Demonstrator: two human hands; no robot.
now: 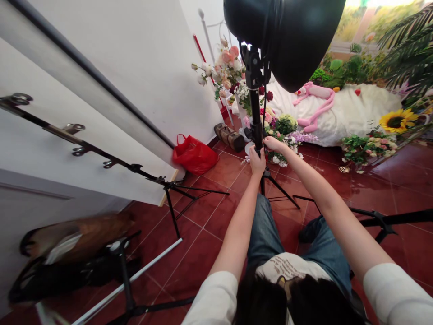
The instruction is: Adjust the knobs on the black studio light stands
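Note:
A black light stand (256, 108) rises in front of me, topped by a large black lamp shade (297, 40). My left hand (257, 161) is closed around the stand's pole, low down, just above the spread legs. Close beside it on the right, my right hand (273, 144) has its fingers pinched together against the pole. What those fingers grip is too small to make out. A black cable (265, 106) hangs along the pole and reaches down to the right fingertips. Just above my hands, a dark clamp knob (248, 133) sticks out from the pole.
Artificial flowers (230, 63) stand behind the pole, near a white fur-covered bed (355, 117) with a pink plush toy (318, 92). To the left are a red bag (195, 155), a backdrop crossbar (84, 143) with clips, and a white rod (135, 276). Black tripod legs (382, 220) lie right.

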